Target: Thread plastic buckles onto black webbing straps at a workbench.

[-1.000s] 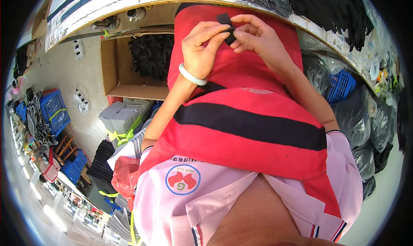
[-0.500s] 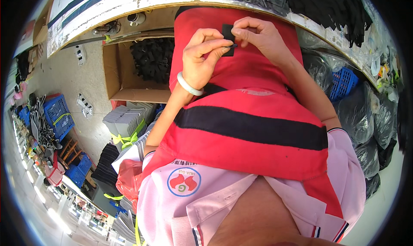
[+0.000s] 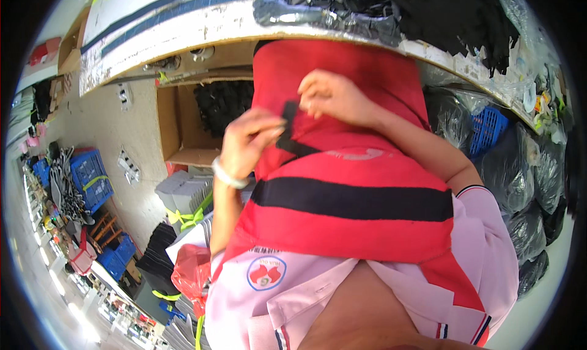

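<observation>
A small black strip-like piece (image 3: 287, 130) hangs in front of my red apron (image 3: 367, 166), which has a broad black band across it. My left hand (image 3: 247, 145), with a pale bracelet on the wrist, pinches the lower part of the piece. My right hand (image 3: 333, 96) holds its upper end with the fingertips. Both hands are raised just below the edge of the white work table (image 3: 202, 26). The exact shape of the piece is partly hidden by my fingers.
An open cardboard box (image 3: 183, 136) with black parts in it stands under the table at the left. Black items are heaped on the table top (image 3: 452, 14). Dark plastic bags (image 3: 526, 166) and a blue crate (image 3: 486, 130) are at the right, blue crates (image 3: 92, 179) and bundled stacks at the left.
Both hands have come down and to the left with the black piece. The left hand has dropped lower than the right, and the piece now hangs longer between them.
</observation>
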`<state>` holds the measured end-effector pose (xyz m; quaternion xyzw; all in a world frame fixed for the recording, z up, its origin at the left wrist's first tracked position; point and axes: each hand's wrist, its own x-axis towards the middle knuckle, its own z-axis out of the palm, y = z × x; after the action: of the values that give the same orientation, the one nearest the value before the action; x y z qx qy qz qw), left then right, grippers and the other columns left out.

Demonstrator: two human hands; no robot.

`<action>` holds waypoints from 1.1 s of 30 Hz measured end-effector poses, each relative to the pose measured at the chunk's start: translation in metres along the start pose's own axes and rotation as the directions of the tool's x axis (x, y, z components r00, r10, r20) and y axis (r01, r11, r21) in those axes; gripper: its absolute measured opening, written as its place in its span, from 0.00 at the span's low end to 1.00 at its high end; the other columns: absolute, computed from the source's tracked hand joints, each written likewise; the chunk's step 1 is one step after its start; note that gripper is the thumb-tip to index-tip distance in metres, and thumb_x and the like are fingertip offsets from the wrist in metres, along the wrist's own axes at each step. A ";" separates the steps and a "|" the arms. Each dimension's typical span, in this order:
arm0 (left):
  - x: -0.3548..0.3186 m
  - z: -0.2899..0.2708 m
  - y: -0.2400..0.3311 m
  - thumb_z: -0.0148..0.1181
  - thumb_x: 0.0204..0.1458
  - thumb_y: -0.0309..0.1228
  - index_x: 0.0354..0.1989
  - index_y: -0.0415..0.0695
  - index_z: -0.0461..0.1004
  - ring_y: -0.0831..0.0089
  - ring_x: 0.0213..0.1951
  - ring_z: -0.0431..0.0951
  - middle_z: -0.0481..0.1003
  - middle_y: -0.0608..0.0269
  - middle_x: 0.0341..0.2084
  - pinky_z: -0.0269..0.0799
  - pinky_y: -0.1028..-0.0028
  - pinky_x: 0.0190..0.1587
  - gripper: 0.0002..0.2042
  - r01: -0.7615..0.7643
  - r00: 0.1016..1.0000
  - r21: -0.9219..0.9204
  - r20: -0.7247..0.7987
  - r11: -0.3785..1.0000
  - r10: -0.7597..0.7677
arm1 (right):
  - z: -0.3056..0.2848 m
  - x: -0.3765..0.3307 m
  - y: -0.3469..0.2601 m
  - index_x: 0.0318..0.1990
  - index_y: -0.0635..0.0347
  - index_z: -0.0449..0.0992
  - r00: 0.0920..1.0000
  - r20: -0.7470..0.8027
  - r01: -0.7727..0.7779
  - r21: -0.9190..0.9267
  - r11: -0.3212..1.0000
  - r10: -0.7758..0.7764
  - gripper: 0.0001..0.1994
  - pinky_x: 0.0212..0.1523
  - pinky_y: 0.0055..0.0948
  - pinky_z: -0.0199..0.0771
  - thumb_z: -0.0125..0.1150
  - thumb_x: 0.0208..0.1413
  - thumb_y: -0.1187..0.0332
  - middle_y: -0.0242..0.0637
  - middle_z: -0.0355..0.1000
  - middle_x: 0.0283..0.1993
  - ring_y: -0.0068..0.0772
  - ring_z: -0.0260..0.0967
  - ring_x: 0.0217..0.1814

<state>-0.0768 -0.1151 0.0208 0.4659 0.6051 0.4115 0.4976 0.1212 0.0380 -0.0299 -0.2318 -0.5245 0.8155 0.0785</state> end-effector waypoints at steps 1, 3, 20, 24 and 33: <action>-0.015 -0.015 -0.010 0.60 0.48 0.16 0.37 0.34 0.78 0.76 0.28 0.74 0.74 0.61 0.29 0.70 0.79 0.30 0.08 0.143 0.989 0.056 -0.048 0.988 -0.140 | 0.004 0.000 -0.004 0.47 0.62 0.68 0.996 0.063 -0.052 -0.066 0.996 0.057 0.12 0.36 0.22 0.72 0.59 0.57 0.73 0.35 0.71 0.40 0.21 0.70 0.36; -0.034 -0.036 -0.019 0.65 0.46 0.21 0.42 0.36 0.77 0.77 0.30 0.74 0.75 0.61 0.32 0.71 0.79 0.31 0.13 0.325 0.925 0.290 -0.298 0.900 -0.238 | 0.004 -0.002 -0.011 0.47 0.61 0.70 0.993 0.047 -0.098 -0.192 0.976 0.109 0.11 0.36 0.22 0.72 0.58 0.58 0.71 0.34 0.71 0.40 0.20 0.68 0.34; 0.270 0.039 0.046 0.71 0.40 0.40 0.59 0.54 0.63 0.44 0.50 0.70 0.60 0.44 0.56 0.68 0.60 0.53 0.35 -0.025 0.934 0.869 -0.157 0.495 0.322 | -0.024 -0.024 -0.001 0.39 0.63 0.74 1.000 0.007 0.019 -0.584 0.812 -0.018 0.08 0.43 0.36 0.73 0.57 0.54 0.69 0.44 0.77 0.38 0.41 0.75 0.42; 0.280 0.051 0.040 0.69 0.39 0.31 0.54 0.52 0.68 0.46 0.44 0.74 0.64 0.45 0.51 0.72 0.58 0.48 0.29 -0.099 0.956 0.784 -0.095 0.613 0.276 | -0.032 -0.025 -0.003 0.39 0.63 0.74 0.999 -0.029 -0.039 -0.573 0.818 0.027 0.08 0.43 0.36 0.72 0.57 0.54 0.69 0.43 0.77 0.38 0.41 0.75 0.42; 0.301 0.015 0.042 0.65 0.46 0.25 0.42 0.40 0.76 0.74 0.23 0.75 0.76 0.62 0.25 0.70 0.78 0.19 0.13 -0.003 0.986 -0.255 -0.163 0.967 -0.040 | -0.033 -0.028 0.000 0.39 0.60 0.75 1.000 0.022 -0.003 -0.613 0.790 0.021 0.08 0.43 0.36 0.72 0.58 0.55 0.68 0.41 0.76 0.37 0.40 0.74 0.41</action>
<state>-0.0768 0.1880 -0.0075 0.3562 0.5911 0.5186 0.5047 0.1606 0.0543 -0.0328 -0.2367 -0.7599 0.6053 -0.0130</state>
